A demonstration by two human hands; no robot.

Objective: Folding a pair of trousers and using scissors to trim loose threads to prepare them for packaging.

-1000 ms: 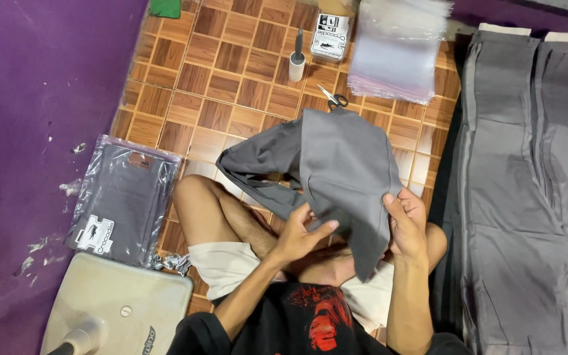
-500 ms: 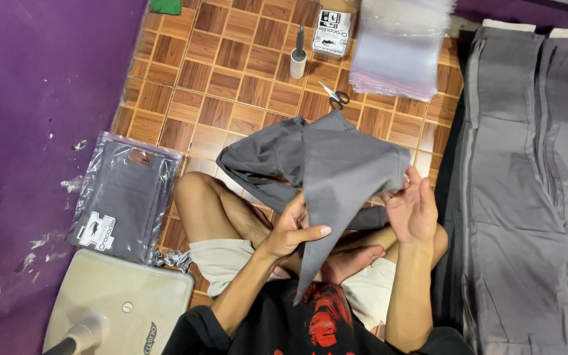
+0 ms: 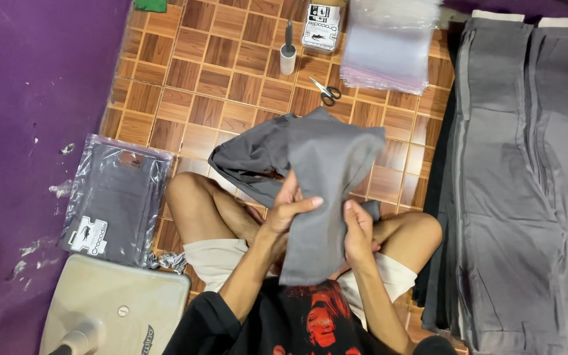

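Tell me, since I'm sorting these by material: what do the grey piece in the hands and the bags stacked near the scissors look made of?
The grey piece looks like soft matte knit fabric, maybe cotton: it drapes and creases limply. The stacked bags look like thin clear plastic film, glossy and see-through. The scissors appear to be metal with dark handles.

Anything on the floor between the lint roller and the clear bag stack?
Head view: only the printed white box lies between lint roller and clear bag stack; scissors sit below that gap.
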